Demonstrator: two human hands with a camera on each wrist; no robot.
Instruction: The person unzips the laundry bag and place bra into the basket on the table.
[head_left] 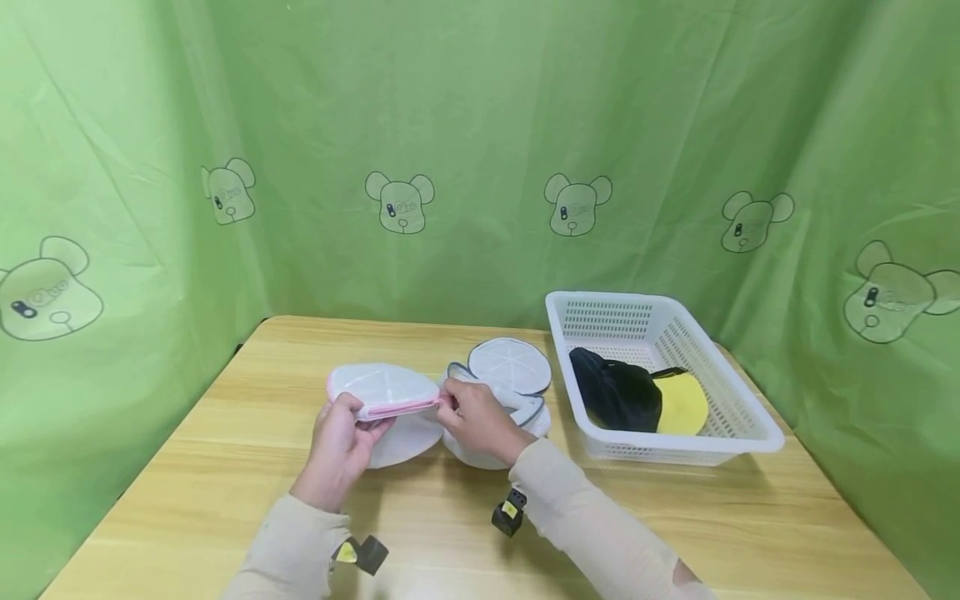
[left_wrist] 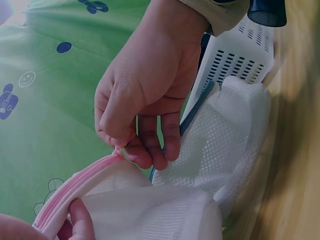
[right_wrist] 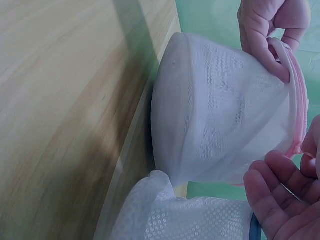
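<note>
A round white mesh laundry bag [head_left: 384,385] with a pink zipper [left_wrist: 82,185] stands on the table, its lid nearly level over the body. My left hand [head_left: 339,446] grips the zipped edge at the bag's left, thumb on top and fingers beneath. At the zipper's right end, my right hand [head_left: 480,417] pinches the small pink pull [left_wrist: 118,151] between thumb and forefinger; its other fingers hang loosely curled. Just behind and below the right hand sits a second white mesh bag [left_wrist: 215,140] with grey-blue trim, its round lid [head_left: 510,365] folded back.
On the right of the wooden table [head_left: 187,492] is a white perforated plastic basket [head_left: 682,443]. A black cap [head_left: 618,396] and a yellow cap-like item [head_left: 684,406] lie inside it. Green curtain [head_left: 480,108] with printed bear heads surrounds the table at the back and sides.
</note>
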